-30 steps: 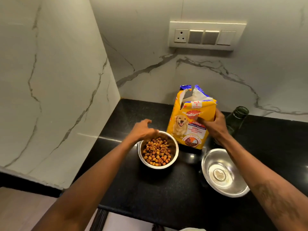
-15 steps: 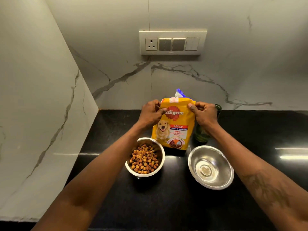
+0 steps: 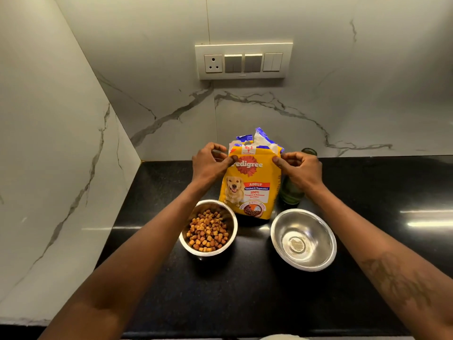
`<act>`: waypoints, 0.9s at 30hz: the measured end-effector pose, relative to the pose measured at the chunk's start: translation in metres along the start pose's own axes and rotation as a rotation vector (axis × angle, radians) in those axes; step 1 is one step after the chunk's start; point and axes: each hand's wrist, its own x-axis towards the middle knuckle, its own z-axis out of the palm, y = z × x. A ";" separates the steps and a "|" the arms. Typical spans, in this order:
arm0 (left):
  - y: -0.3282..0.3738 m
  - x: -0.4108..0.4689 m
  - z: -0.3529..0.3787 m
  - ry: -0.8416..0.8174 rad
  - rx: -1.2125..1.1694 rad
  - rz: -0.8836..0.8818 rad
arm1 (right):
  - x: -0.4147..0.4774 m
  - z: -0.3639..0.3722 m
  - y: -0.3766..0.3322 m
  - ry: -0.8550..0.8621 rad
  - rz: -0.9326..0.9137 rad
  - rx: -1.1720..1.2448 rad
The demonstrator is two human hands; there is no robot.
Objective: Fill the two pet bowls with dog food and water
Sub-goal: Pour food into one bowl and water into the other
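A yellow dog food bag (image 3: 250,190) stands upright at the back of the black counter, its torn top folded over. My left hand (image 3: 209,163) pinches the bag's upper left corner and my right hand (image 3: 297,165) pinches its upper right corner. In front of the bag on the left sits a steel bowl (image 3: 208,229) holding brown kibble. An empty steel bowl (image 3: 303,239) sits to the right of it. A dark green glass bottle (image 3: 290,192) stands behind my right hand, mostly hidden by it.
The black counter (image 3: 245,290) fits into a corner of white marble walls, one at the left and one behind. A switch and socket panel (image 3: 244,61) is on the back wall above the bag. The counter's front edge runs along the bottom of the view.
My left hand left the kibble bowl and took the bag's top left corner. My right hand shifted from the bag's side to its top right corner, and the top is folded down.
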 end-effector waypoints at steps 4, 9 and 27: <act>0.000 -0.022 0.005 0.199 0.051 0.042 | -0.014 -0.026 0.012 0.291 -0.129 -0.065; -0.002 -0.075 0.035 0.125 0.051 -0.066 | -0.008 -0.052 0.031 0.430 -0.098 -0.045; 0.028 -0.144 0.142 -0.558 0.065 -0.644 | 0.023 -0.050 0.068 -0.167 -0.073 -0.129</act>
